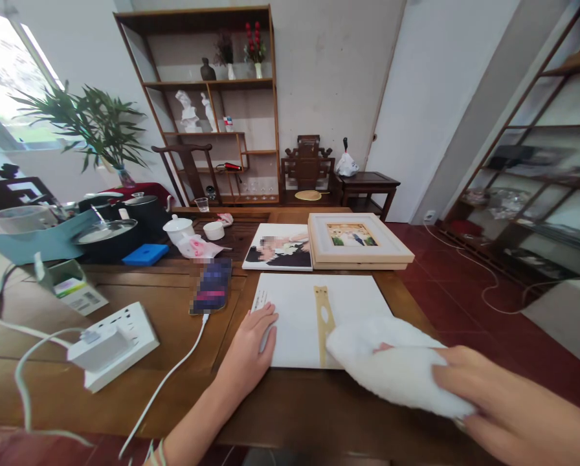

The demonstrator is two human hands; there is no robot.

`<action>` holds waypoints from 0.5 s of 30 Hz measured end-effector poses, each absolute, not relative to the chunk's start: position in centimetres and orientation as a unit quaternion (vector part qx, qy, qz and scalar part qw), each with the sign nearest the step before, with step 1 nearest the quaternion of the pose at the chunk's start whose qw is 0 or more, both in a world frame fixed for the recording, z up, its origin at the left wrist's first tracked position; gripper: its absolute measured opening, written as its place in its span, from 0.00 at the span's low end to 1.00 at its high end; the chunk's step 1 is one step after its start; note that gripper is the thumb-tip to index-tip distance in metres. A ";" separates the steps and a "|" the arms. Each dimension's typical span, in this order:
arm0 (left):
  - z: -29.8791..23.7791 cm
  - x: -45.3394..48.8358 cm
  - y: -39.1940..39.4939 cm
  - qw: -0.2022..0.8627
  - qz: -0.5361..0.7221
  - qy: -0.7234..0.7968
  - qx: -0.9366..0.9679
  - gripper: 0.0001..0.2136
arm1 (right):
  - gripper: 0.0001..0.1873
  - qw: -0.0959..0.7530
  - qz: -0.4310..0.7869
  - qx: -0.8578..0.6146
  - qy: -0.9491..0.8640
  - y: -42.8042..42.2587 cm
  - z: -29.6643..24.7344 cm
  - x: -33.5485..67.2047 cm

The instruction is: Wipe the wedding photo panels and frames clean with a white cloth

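Note:
A white panel (290, 317) lies flat on the wooden table, with a tan strip (323, 307) that has a cat-like top running down its middle. My left hand (252, 340) rests flat on the panel's left edge, fingers stretched out. In my right hand (469, 388) is a bunched white cloth (391, 362), gripped at its right end. The cloth covers the panel's lower right corner and partly hides the strip; whether it presses on the surface I cannot tell.
Behind the panel lie a photo print (278, 249) and a framed picture (358, 236). To the left are a phone (212, 288) on a charging cable, a white power strip (120, 343), a small green box (71, 288), a blue box (145, 254), a white teapot (178, 226) and black pots (147, 213).

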State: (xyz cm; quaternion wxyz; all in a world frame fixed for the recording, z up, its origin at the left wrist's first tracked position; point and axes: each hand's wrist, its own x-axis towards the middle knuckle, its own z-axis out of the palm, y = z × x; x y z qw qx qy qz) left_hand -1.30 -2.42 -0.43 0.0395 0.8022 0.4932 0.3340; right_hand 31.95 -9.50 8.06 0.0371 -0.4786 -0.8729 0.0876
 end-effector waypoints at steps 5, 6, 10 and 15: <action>-0.3 -1.3 -2.5 0.037 0.332 0.492 0.804 0.13 | 0.12 0.128 -0.080 -0.447 -0.882 -6.8 7.7 32.0; -0.3 -1.3 -2.5 0.035 0.332 0.492 0.804 0.13 | 0.14 0.141 -0.113 -0.425 -0.887 -5.6 6.8 31.5; -0.5 -1.2 -2.4 0.027 0.334 0.491 0.804 0.13 | 0.18 0.093 -0.101 -0.412 -0.901 -1.6 3.3 29.2; -0.5 -1.2 -2.4 0.028 0.335 0.492 0.803 0.12 | 0.13 0.103 -0.064 -0.415 -0.902 0.4 2.3 27.9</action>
